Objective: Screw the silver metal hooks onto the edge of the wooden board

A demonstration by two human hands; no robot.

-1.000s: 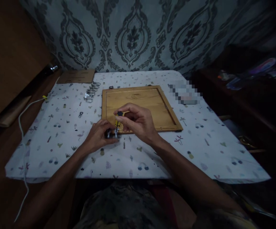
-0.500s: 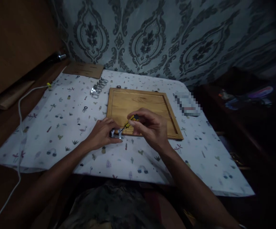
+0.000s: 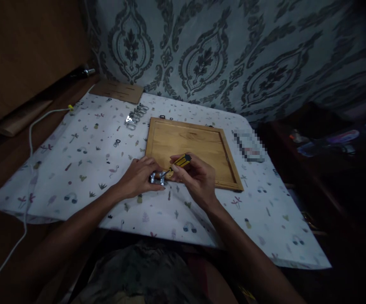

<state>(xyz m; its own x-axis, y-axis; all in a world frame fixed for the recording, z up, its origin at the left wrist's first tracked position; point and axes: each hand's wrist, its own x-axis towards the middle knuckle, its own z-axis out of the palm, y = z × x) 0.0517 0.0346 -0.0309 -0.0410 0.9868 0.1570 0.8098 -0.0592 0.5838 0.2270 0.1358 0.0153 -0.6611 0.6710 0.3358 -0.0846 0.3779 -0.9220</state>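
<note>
Tilted lower now, the screwdriver (image 3: 182, 161) looks light, handle pinched in my right hand (image 3: 199, 172); my left hand (image 3: 140, 176) clasps a hinge (image 3: 162, 180) toward the surface's (image 3: 160, 219) front edge.

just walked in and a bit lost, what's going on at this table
A person's right-hand grip holds a slim screwdriver with a yellow-and-black handle, angled down toward a small shiny silver metal fitting in the left-hand grip. Whether the tip touches it is too small to tell. Both hands are at the near edge of a flat, framed, light-brown wooden panel. More silver metal fittings lie in a row beyond the left hand.
</note>
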